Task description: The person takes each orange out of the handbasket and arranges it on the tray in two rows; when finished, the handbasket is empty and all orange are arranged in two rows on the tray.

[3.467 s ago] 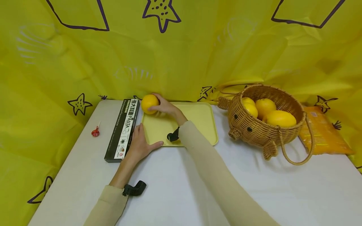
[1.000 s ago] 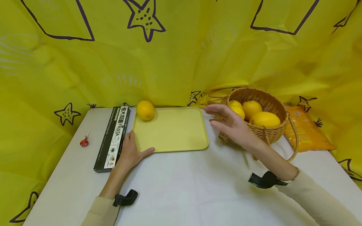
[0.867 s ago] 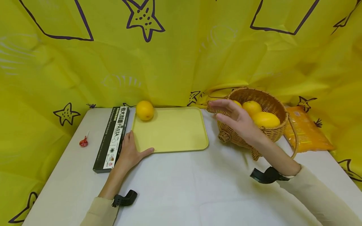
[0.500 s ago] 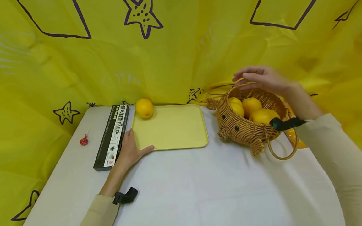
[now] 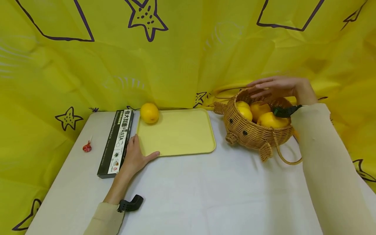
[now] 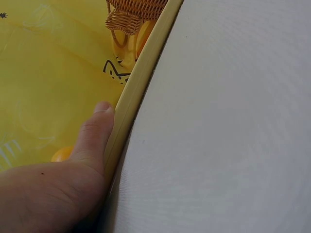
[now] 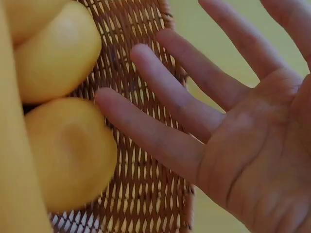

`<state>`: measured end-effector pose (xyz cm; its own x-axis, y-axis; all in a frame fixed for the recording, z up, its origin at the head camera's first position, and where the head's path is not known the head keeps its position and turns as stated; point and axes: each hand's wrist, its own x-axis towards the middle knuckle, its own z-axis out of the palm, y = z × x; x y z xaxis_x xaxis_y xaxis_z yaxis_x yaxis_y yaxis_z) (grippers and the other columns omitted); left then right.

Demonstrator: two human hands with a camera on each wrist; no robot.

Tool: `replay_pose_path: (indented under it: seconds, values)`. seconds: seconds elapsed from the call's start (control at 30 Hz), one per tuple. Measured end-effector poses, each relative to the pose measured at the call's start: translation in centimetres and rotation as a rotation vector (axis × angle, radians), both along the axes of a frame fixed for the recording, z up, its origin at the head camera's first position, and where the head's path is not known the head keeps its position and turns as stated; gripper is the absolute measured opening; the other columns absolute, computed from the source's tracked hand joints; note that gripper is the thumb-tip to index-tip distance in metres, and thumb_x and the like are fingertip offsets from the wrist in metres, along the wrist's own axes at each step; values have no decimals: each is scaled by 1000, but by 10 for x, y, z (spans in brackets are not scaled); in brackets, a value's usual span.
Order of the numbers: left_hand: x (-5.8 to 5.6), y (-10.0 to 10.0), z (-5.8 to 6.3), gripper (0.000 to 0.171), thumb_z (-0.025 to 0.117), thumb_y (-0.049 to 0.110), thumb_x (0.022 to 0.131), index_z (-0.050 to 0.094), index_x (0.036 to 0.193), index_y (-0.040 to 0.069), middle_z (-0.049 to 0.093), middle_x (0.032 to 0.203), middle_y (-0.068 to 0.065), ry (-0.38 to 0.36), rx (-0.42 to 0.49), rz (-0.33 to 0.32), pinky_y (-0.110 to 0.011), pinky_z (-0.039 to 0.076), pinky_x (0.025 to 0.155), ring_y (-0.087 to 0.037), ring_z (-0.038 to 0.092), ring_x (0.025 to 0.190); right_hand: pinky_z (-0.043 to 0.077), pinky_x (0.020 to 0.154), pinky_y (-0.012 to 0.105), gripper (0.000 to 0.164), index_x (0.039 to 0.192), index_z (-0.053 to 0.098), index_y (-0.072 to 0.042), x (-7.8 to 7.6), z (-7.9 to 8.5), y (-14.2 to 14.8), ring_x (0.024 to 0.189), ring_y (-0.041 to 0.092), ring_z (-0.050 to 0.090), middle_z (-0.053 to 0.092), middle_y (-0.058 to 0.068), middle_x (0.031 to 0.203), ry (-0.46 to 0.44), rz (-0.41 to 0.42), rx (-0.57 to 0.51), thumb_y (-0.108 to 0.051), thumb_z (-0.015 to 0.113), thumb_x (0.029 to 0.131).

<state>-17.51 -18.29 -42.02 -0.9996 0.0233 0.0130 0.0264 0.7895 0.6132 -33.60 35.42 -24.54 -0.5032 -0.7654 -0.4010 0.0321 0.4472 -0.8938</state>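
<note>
Left hand: at the near left corner of the tray; fingers straight along its left side, thumb extended along the near rim; steadies by contact, with nothing gripped.
Tray: yellow, rectangular, flat on the white tablecloth.
Orange: at the far left corner of the tray, clear of both hands.
Right hand: above the basket mouth, fingers extended and spread, grasping nothing; in the right wrist view the fingertips reach over the rim, one close to a fruit; contact cannot be determined.
Basket: woven wicker with a pig face, right of the tray and apart from it; snout toward the tray.
Yellow fruits: several, piled inside the basket below the right hand.
Pasta box: black and white, lengthwise, left of the tray, just beside the left hand.
Lollipop: red wrapper, on the tablecloth, left of the pasta box.
Backdrop: yellow sheet with dark starfish outlines, behind the table.
</note>
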Motion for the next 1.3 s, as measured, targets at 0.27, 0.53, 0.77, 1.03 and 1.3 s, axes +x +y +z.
replay_pose_path:
  seconds: [0.27, 0.53, 0.77, 1.03, 1.3]
  values:
    - [0, 2, -2, 117, 78, 44, 77, 4, 152, -7, 14, 153, -32, 2, 3, -9, -57, 24, 116, -45, 19, 142, 44, 106, 48, 50, 157, 16, -14, 0, -4, -21, 136, 6, 44, 30, -6, 158, -94, 103, 111, -21, 24, 108]
    - [1, 3, -4, 116, 78, 44, 78, 4, 152, -7, 14, 153, -32, -5, 1, -7, -57, 24, 116, -45, 19, 142, 46, 104, 46, 50, 155, 25, -15, 3, -10, -36, 149, 35, 18, 6, 18, 163, -98, 69, 296, -26, 36, 106]
    - [2, 2, -2, 116, 78, 45, 78, 5, 151, -9, 15, 152, -33, 0, -17, -7, -59, 24, 115, -48, 20, 140, 48, 102, 46, 50, 153, 31, -17, 3, -18, -40, 145, 34, 28, 9, 21, 162, -82, 54, 318, -28, 40, 105]
    - [0, 1, -2, 116, 78, 43, 78, 5, 151, -8, 15, 152, -33, 10, -5, -13, -59, 25, 115, -47, 19, 141, 51, 98, 43, 64, 155, 20, -5, 5, -26, -46, 121, 16, 55, 25, 17, 156, -58, -11, 332, -24, 51, 101]
    - [0, 0, -3, 117, 78, 44, 78, 3, 152, -7, 13, 153, -32, -6, -9, -5, -58, 23, 116, -45, 18, 142, 51, 100, 42, 68, 155, 17, -4, 9, -29, -50, 114, 17, 61, 48, 4, 139, -46, -15, 337, -23, 52, 100]
